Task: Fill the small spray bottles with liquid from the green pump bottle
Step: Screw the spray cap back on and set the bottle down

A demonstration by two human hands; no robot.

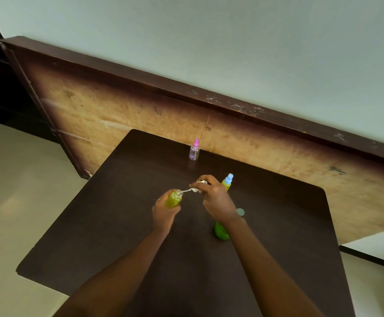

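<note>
Capping is underway: left hand (163,213) fingers grip a filled spray bottle (174,200) mid-counter (117,225); right hand (216,202) fingers pinch its white cap (196,188), tube entering the mouth. Next: seat, twist. Pink bottle (194,152) near the far edge looks unfilled.

On my feed the table (117,225) was a very dark brown, nearly black, and plain. The open bottle (174,199) showed yellow-green through clear plastic, and the spray head (196,187) was white with a pale, thin tube. The blue-capped bottle (227,183) held the same yellow-green — its cap a light sky blue. The pink-capped bottle (194,151) was clear with a faint purple print. The pump bottle (220,232) was a brighter, saturated green. The board (140,110) was mottled tan, shading to dark brown at its edges — the wall (209,42) pale grey-green, the floor (15,191) cream.
</note>
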